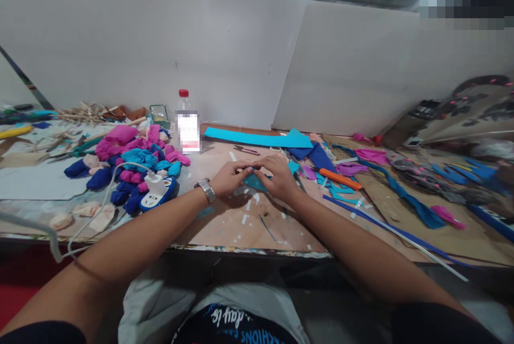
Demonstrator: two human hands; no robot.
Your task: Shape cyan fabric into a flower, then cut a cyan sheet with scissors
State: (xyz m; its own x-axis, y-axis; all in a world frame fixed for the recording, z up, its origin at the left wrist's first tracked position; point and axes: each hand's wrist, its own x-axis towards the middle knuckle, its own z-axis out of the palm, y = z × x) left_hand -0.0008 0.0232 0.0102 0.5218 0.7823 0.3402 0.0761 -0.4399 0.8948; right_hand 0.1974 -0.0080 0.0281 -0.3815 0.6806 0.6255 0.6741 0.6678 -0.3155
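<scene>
Both of my hands meet over the middle of the table [228, 231]. A small piece of light blue crepe paper [255, 182] is pinched between them. My left hand [233, 177], with a metal watch on its wrist, grips the left side of it. My right hand [278, 177] holds its right side, thumb and fingers closed. The fingers hide part of the piece. Just beyond my hands lie small thread snips [246, 150] and a long light blue paper strip [257, 137]. An orange utility knife [340, 179] rests to the right, among blue and purple scraps.
To the left are a pile of pink and blue crepe bundles [136, 154], a power strip [158, 196] with a white cable, and a red-capped bottle [188, 124]. Cardboard [385, 204] with scraps lies at right. A white partition [241, 54] stands behind.
</scene>
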